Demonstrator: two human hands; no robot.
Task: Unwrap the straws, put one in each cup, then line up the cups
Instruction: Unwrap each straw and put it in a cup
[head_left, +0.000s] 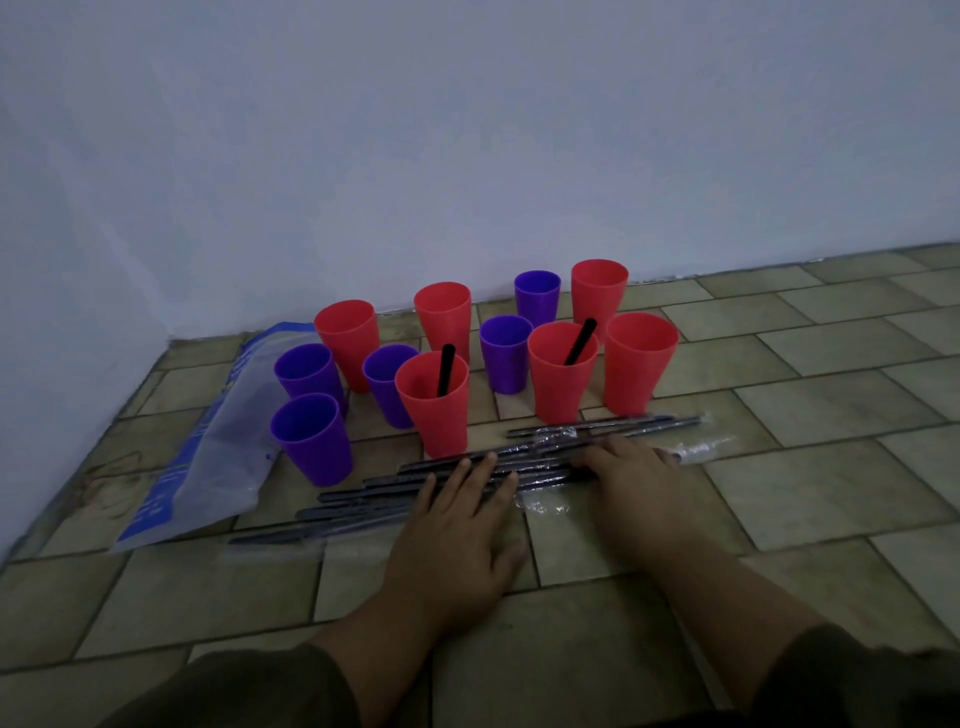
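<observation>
From the head view: both hands are down flat on the pile of wrapped straws (467, 478), which lies on the floor just in front of the cups. The left hand (462, 525) has its fingers spread open across the pile; the right hand (623, 473) rests on it too, fingers loosely curled, gripping nothing I can make out. Two red cups, one (434, 410) behind the pile's middle and another (561, 374) to its right, already hold a black straw. Nine cups look empty. So unwrapping is in hand; next, pinch out one straw and strip its wrapper.
</observation>
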